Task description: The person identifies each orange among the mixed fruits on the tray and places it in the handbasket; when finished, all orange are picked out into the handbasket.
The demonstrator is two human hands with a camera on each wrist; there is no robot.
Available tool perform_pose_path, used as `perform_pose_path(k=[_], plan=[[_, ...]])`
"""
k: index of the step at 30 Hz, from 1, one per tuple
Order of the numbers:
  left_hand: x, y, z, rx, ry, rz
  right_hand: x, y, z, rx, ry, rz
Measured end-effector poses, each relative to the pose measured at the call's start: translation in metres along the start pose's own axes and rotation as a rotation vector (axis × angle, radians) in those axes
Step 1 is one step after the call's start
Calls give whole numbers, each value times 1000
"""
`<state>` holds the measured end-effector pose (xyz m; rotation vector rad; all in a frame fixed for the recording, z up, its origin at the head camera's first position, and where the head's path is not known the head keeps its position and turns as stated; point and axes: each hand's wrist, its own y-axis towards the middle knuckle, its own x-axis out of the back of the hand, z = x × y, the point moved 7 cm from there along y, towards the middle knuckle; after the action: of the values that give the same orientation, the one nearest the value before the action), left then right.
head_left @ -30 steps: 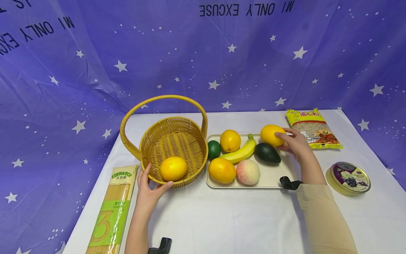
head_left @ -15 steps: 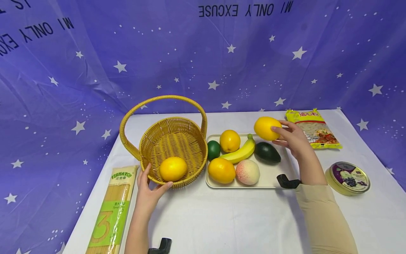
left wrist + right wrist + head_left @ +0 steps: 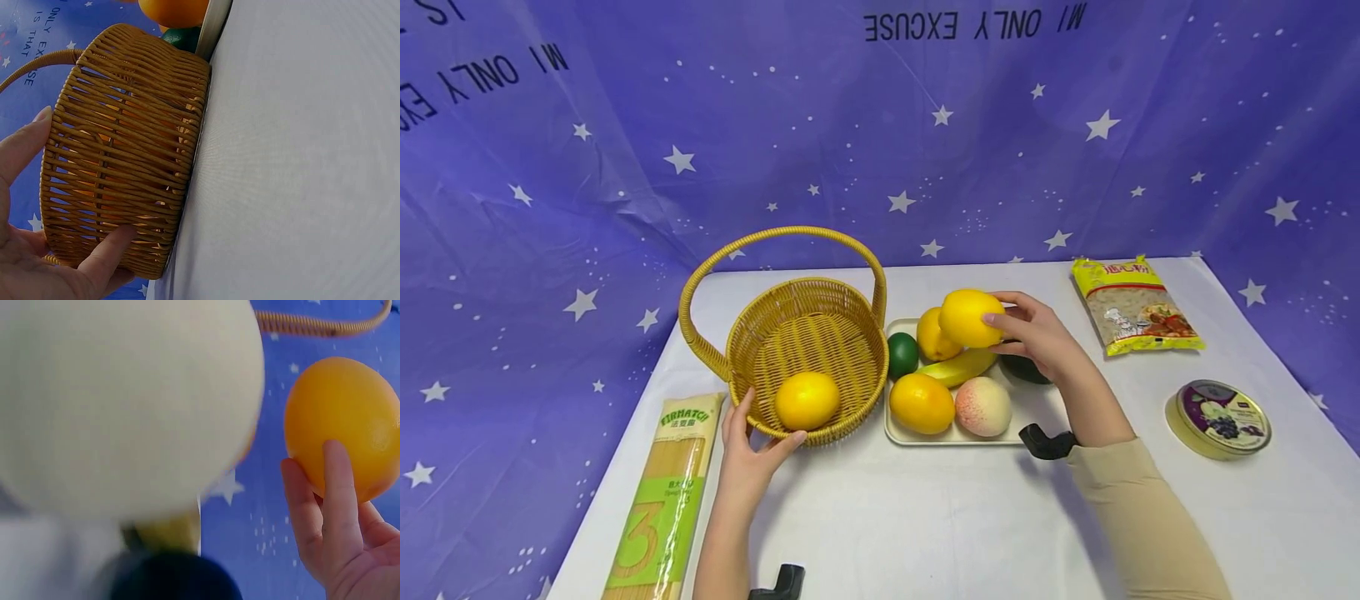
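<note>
Right of centre, the right hand (image 3: pixel 1033 335) pinched a yellow fruit (image 3: pixel 964 318) between thumb and fingertips, which might slip if bumped against the orange (image 3: pixel 930 336), while the left hand (image 3: pixel 751 464), fingers spread, held the basket (image 3: pixel 811 343) left of centre

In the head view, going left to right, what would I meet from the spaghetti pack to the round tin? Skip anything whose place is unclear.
Spaghetti pack, basket, green fruit, held yellow fruit, right hand, yellow bag, round tin.
</note>
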<state>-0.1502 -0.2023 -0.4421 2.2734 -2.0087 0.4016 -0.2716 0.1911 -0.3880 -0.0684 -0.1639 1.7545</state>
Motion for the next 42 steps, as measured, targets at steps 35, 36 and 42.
perform_pose_path(k=[35, 36, 42], plan=[[0, 1, -1, -15, -14, 2, -150, 15, 7, -44, 80, 253], [0, 1, -1, -14, -15, 3, -154, 16, 8, -42, 77, 256], [0, 1, 0, -15, -12, 1, -180, 28, 5, -44, 49, 259]])
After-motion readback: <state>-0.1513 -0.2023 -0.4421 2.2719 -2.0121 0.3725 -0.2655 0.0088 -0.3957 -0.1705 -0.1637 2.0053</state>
